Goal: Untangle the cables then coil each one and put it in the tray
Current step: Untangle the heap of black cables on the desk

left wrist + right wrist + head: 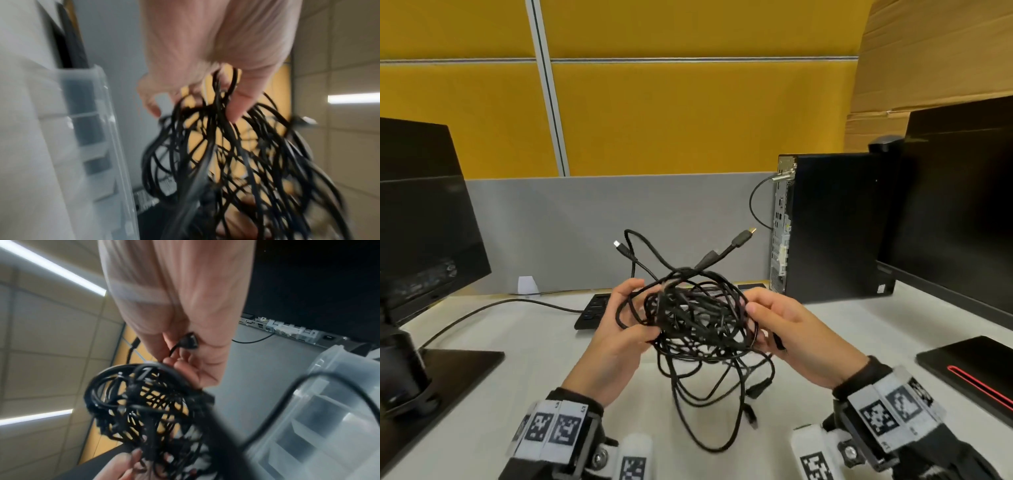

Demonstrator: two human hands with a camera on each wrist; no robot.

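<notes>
Above the middle of the tabletop, the left hand and right hand are both gripping the knotted cables; nothing looks separated or coiled yet, and the clear tray is waiting alongside.

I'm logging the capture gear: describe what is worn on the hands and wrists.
The left hand and right hand are bare. Each wrist carries a black cuff wrapped in a white band printed with square black-and-white markers. Black mounts with metal bolts sit below the bands. Dark sleeves cover the forearms.
</notes>
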